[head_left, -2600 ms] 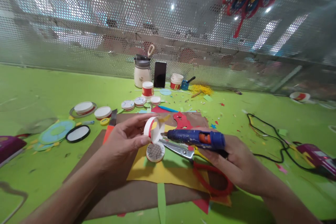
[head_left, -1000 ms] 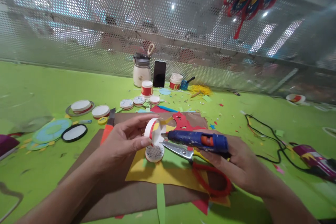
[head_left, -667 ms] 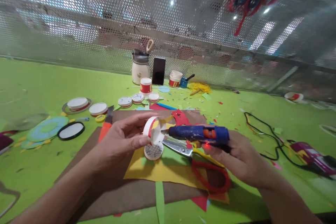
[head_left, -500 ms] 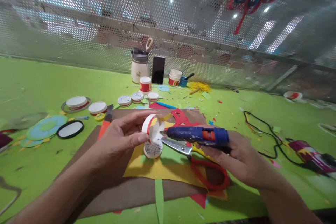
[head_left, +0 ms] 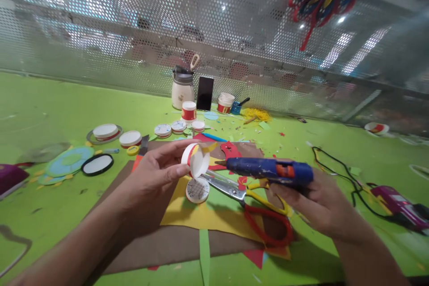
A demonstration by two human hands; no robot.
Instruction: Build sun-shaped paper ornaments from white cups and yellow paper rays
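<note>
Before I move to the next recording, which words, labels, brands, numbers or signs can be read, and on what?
None can be read.
Blue glue gun: no legible lettering.
Lidded tub: yellow marking on red, too small.
Stacked white tubs: marking on red, too small.
Insulated jar: small emblem, blurred.
Patterned lid: dark lines, no legible letters.
</note>
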